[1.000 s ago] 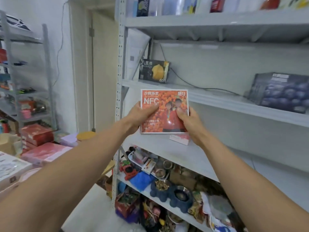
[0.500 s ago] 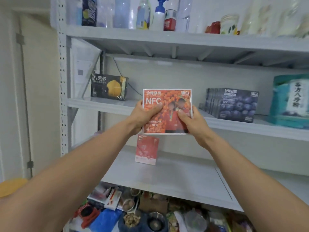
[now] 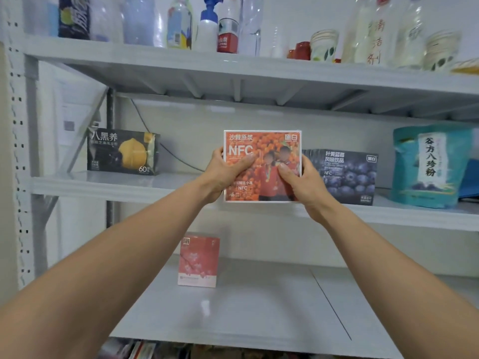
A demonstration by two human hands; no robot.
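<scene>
**Holding orange NFC box [image 3: 261, 156] up at the mid shelf [image 3: 103, 182], both hands on it**

Far left on my feed is the perforated shelf post [image 3: 19, 151]. Next to it, a black box [image 3: 123, 152] w/ a yellow fruit print stands on the mid shelf, well apart from the hands. Below and further right, a pink box [image 3: 198, 260] stands upright near the back of the lower shelf [image 3: 259, 307].

L hand [image 3: 223, 174] grips the orange NFC box by its left edge: thumb pressed flat on the front face beside the "NFC" lettering, remaining fingers curled round behind, out of my sight.

The box is upright, print toward the cam, roughly centre frame, in the gap between the black box and the blue berry box [image 3: 347, 177]. Its bottom edge sits about level w/ the front lip of the mid shelf. I can't tell whether it touches the shelf or hangs just in front of it.

R hand [image 3: 303, 180] mirrors the left: thumb on the front face, low on the right side, other fingers wrapped round the right edge and back.

Just beside the R hand, the blue berry box stands on the mid shelf. Further right, a teal pouch [image 3: 427, 167] stands there too. Bottles [image 3: 207, 24] and cups line the top shelf [image 3: 155, 60] above.
</scene>
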